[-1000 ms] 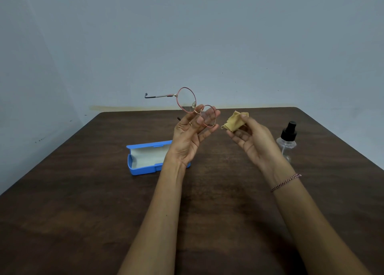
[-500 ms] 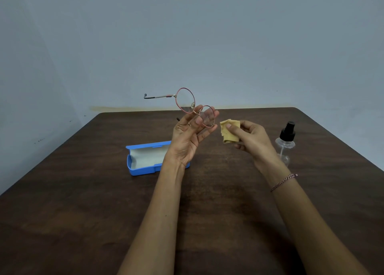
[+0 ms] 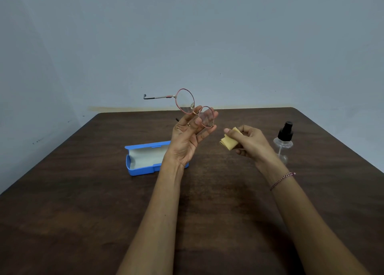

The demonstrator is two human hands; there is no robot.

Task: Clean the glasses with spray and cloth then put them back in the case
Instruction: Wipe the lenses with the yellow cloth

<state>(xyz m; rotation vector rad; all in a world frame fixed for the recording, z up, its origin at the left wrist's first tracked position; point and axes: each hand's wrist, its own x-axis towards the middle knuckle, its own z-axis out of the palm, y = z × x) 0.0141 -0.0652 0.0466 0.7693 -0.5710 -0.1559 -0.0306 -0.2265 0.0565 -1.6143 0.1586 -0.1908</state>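
My left hand [image 3: 187, 137] holds up round pink-rimmed glasses [image 3: 185, 101] by the bridge and right lens, one temple pointing left. A small folded yellow cloth [image 3: 229, 142] is pinched in my right hand [image 3: 249, 143], a short way right of and below the glasses, not touching them. The blue case [image 3: 143, 160] lies open on the dark wooden table [image 3: 83, 212], partly hidden behind my left wrist. Behind my right hand stands a clear spray bottle [image 3: 283, 143] with a black pump top.
The table's far edge meets a pale grey wall. Its left and right edges slant outward toward me.
My right hand has lowered slightly and turned, folding the cloth down from fingertips into a pinch. The left hand and glasses have stayed nearly still.
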